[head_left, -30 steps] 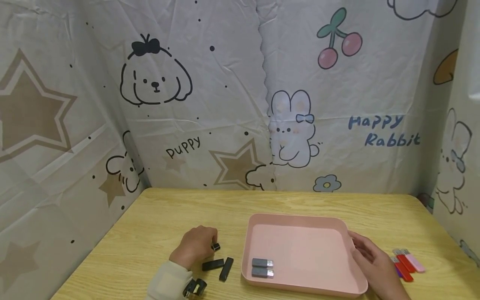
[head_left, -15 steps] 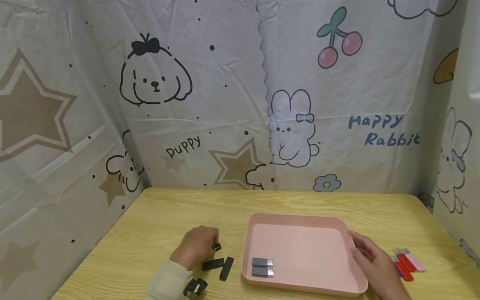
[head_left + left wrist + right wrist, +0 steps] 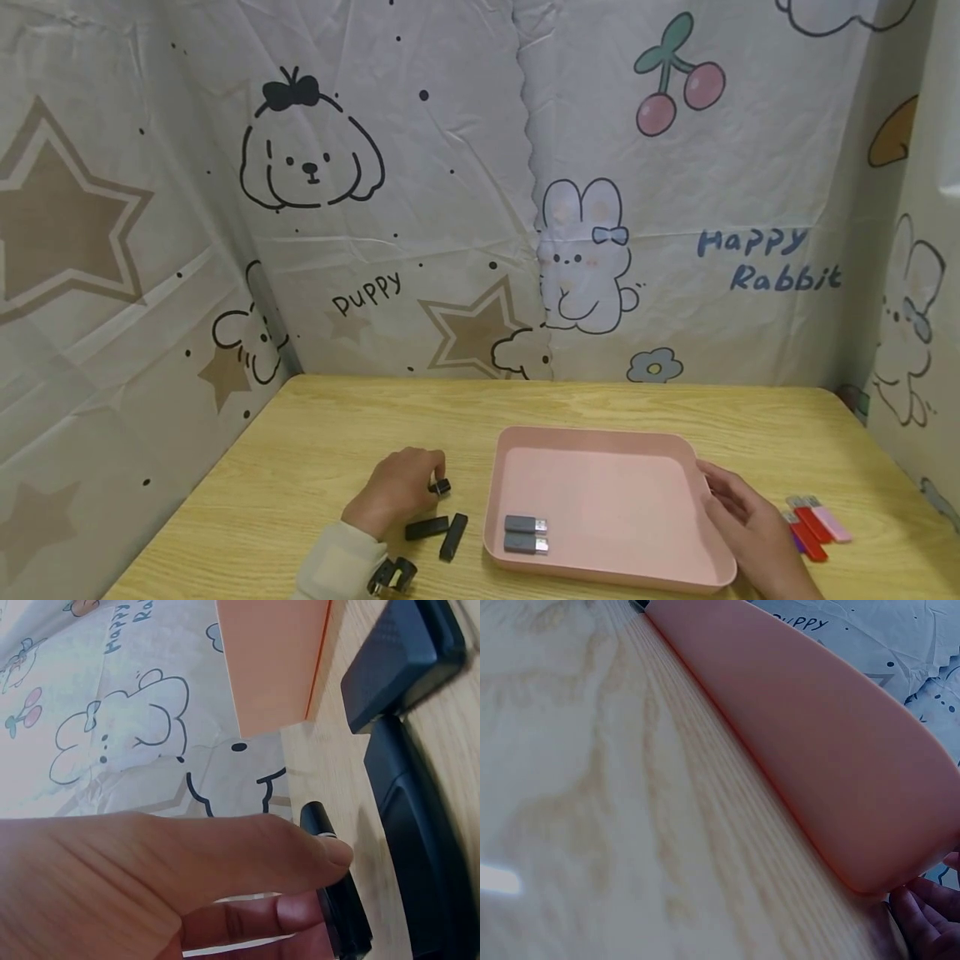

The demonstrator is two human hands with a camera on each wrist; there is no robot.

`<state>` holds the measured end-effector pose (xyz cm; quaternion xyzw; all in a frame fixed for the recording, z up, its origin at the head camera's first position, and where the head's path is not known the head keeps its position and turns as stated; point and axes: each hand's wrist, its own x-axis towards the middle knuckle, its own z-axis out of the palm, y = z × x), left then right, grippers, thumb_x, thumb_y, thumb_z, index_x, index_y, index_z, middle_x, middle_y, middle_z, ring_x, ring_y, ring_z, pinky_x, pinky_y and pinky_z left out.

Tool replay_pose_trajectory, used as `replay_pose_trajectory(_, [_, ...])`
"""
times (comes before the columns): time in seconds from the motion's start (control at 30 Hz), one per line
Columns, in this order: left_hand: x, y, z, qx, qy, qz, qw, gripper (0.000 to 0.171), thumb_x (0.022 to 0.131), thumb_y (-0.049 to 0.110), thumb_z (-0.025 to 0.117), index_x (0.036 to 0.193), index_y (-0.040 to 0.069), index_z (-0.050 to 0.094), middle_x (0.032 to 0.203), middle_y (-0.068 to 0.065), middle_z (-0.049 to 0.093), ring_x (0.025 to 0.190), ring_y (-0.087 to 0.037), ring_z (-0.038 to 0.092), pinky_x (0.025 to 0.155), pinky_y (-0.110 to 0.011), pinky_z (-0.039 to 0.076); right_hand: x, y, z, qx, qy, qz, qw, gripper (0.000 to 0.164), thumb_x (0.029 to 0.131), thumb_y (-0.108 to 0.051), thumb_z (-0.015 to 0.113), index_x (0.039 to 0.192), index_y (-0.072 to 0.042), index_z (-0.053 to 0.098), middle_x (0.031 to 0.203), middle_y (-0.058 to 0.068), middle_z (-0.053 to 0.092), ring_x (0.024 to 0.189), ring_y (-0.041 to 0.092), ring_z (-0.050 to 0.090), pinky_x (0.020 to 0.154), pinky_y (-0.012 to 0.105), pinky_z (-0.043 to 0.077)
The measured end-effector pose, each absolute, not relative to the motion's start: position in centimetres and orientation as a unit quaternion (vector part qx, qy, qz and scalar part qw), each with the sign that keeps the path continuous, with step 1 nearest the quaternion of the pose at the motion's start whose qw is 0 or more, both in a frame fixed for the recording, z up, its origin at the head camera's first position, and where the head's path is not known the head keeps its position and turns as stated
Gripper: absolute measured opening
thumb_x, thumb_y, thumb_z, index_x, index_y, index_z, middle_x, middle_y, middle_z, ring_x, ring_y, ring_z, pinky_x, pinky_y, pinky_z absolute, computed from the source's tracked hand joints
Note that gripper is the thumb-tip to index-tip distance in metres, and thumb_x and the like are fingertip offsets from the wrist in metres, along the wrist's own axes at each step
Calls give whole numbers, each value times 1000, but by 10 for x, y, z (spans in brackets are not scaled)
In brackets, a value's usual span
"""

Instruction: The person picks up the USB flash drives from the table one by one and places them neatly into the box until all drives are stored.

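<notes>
At the left, the left hand (image 3: 396, 483) pinches a small black stick (image 3: 345, 915) between thumb and fingers, over the bench (image 3: 360, 408). Just nearer the person lie two more black sticks (image 3: 453, 537), close together. Next comes the pink tray (image 3: 600, 575), two grey sticks (image 3: 525, 524) in its near left part. The right hand (image 3: 757, 533), fingers loosely extended, touches the tray's right wall; red, pink and purple sticks (image 3: 811, 526) lie beyond.

I am in a screened-off nook, of what building I cannot tell, with a wood-grain table (image 3: 375, 408) under my left hand (image 3: 397, 483) and right hand (image 3: 750, 521) and creased cartoon-printed sheets (image 3: 457, 208) beyond and either side of them.
</notes>
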<state>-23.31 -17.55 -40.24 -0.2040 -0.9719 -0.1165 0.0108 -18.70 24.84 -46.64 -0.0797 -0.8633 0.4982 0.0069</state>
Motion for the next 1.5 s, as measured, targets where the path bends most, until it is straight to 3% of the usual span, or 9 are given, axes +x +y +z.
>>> replay_pose_trajectory(0.17, [-233, -173, -401, -215, -969, -119, 23, 23, 77, 16, 82, 87, 9, 62, 72, 3, 55, 63, -11, 46, 56, -31, 42, -187, 248, -467, -82, -863, 499, 7, 54, 100, -37, 49, 147, -11, 38, 142, 22, 44, 127, 37, 46, 95, 35, 49])
replay_pose_trajectory(0.57, [-235, -164, -397, -230, -963, -125, 57, 24, 79, 9, 76, 99, 10, 63, 76, 3, 53, 63, -10, 46, 56, -28, 42, -187, 247, -466, -88, -861, 501, 3, 55, 100, -38, 48, 148, -12, 37, 142, 22, 44, 127, 37, 46, 94, 35, 49])
replay_pose_trajectory(0.8, [-236, -160, -398, -271, -950, -124, 95, 40, 82, 8, 73, 118, 16, 57, 80, 6, 55, 66, -7, 48, 56, -25, 42, -186, 247, -466, -83, -863, 498, 8, 54, 100, -38, 48, 147, -12, 39, 141, 22, 45, 127, 37, 47, 94, 34, 50])
replay_pose_trajectory(1.03, [-235, -154, -396, -281, -947, -121, 102, 49, 84, 11, 73, 128, 19, 53, 82, 6, 55, 66, -6, 47, 58, -25, 42, -187, 247, -464, -84, -863, 498, 2, 55, 100, -38, 48, 148, -12, 37, 143, 22, 44, 127, 37, 46, 95, 34, 49])
replay_pose_trajectory(1.17, [-234, -151, -396, -289, -944, -122, 102, 47, 85, 12, 71, 128, 20, 54, 83, 6, 55, 66, -6, 46, 59, -24, 42, -187, 248, -465, -83, -866, 494, 6, 54, 101, -37, 48, 148, -12, 38, 143, 23, 43, 127, 37, 46, 95, 35, 48])
replay_pose_trajectory(1.5, [-232, -147, -396, -316, -935, -109, 119, 27, 86, 11, 71, 110, 21, 66, 83, 4, 56, 64, -6, 42, 57, -22, 41, -187, 248, -465, -79, -870, 487, 16, 53, 100, -36, 48, 147, -11, 40, 140, 22, 46, 125, 35, 48, 93, 32, 50])
